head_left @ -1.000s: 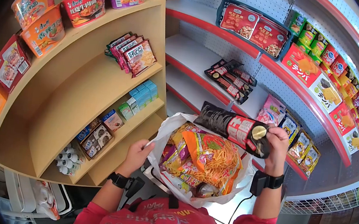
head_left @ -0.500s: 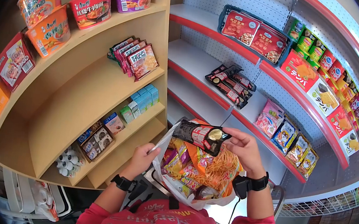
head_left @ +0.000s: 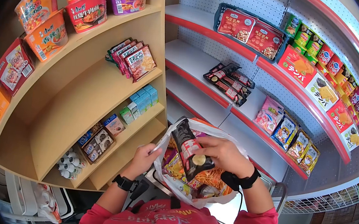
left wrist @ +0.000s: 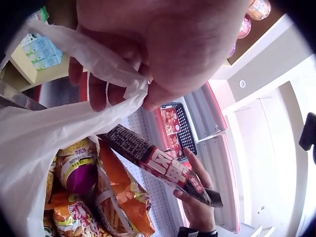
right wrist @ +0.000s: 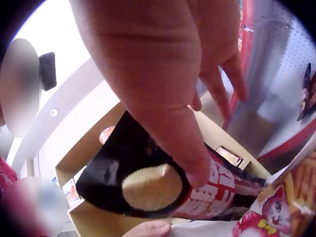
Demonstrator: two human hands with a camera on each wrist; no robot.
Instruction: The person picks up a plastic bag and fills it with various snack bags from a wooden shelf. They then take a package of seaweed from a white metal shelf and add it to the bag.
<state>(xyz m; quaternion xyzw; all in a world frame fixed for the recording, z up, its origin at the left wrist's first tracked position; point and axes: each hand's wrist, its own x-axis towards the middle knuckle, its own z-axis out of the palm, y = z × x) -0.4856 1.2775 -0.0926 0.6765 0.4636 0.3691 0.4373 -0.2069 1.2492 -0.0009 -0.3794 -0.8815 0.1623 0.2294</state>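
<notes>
My left hand (head_left: 142,160) pinches the left rim of a white plastic bag (left wrist: 24,153), holding its mouth open. Over that mouth my right hand (head_left: 224,154) grips a long black packet (head_left: 184,140) with a red-and-white label and a round gold spot. The packet lies slanted, its far end near the bag's far left rim. Thumb on one face, the right hand (right wrist: 163,64) shows close up in the right wrist view. Snack bags fill the white bag, among them an orange one (left wrist: 118,190) and a purple-and-yellow one (left wrist: 78,168); the packet and right hand partly cover them.
Similar black packets (head_left: 229,83) lie on the white shelf ahead. Pink and blue snack bags (head_left: 270,115) stand to their right. A dark basket (head_left: 250,31) of red packs sits above. The wooden shelf (head_left: 70,95) at left holds noodle cups (head_left: 87,10) and cartons (head_left: 141,101).
The right hand has moved left and down with the black packet, from the bag's right side to over its mouth. The packet has turned steeper. The left hand keeps the rim.
</notes>
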